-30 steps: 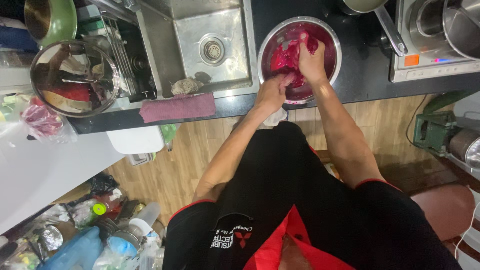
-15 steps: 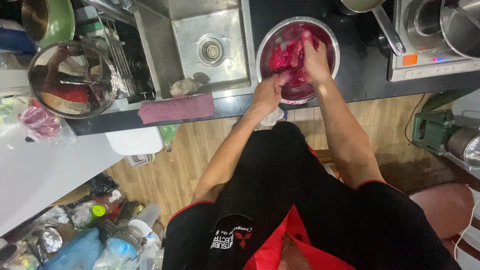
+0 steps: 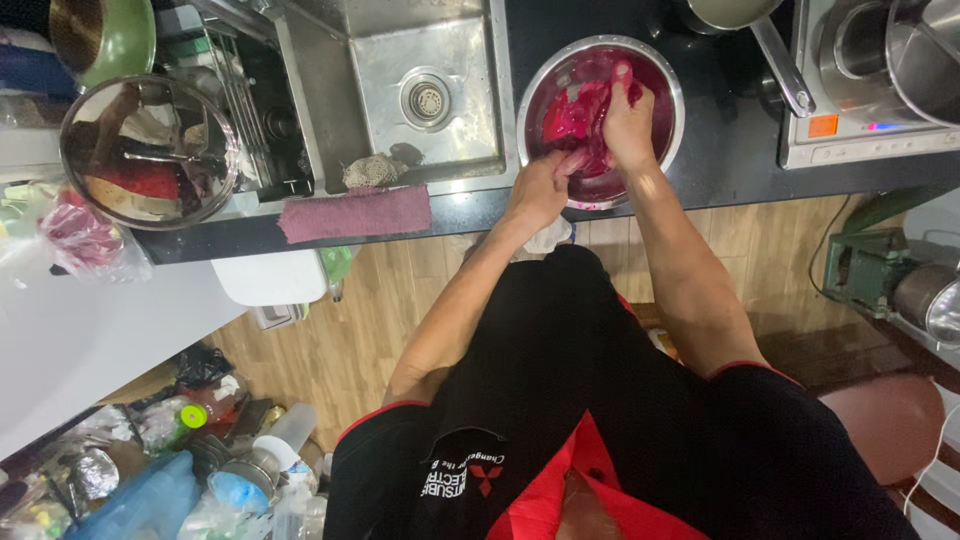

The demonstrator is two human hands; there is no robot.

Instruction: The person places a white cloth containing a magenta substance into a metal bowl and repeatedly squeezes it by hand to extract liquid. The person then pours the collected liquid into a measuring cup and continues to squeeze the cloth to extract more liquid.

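Both hands work in the steel bowl [image 3: 601, 120] on the dark table [image 3: 740, 150], the right hand [image 3: 628, 118] closed on pink pieces [image 3: 577, 112], the left hand [image 3: 540, 188] gripping at the near rim; kneading seems underway, needing steady pressing.

Silver bowl [image 3: 668, 83] holds magenta pieces [image 3: 578, 112]; the cloth [image 3: 355, 212] is mauve.

Both bare arms reach forward, left hand [image 3: 537, 190] and right hand [image 3: 627, 125] close together, fingers curled.
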